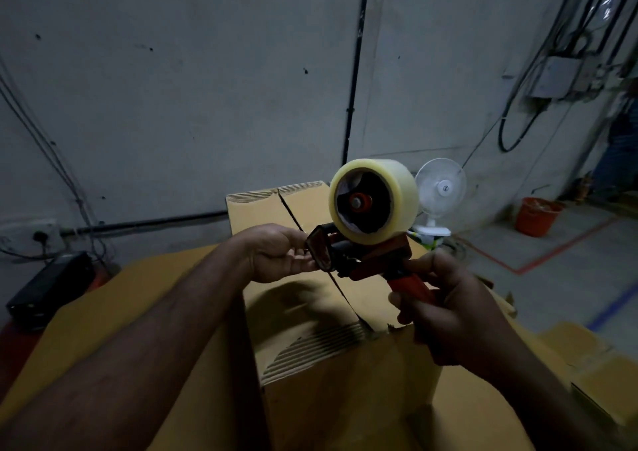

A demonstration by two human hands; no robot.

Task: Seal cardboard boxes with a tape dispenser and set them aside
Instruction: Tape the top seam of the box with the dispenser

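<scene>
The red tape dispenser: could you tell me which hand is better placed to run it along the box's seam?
Right. The right hand grips the red-and-black tape dispenser by its handle, above the brown cardboard box's seam; the left hand only reaches the dispenser's front.

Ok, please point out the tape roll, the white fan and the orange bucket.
tape roll (404, 202): head view, on its clear outer band.
white fan (442, 186): head view, on the centre of its grille.
orange bucket (535, 221): head view, on its front wall.
</scene>
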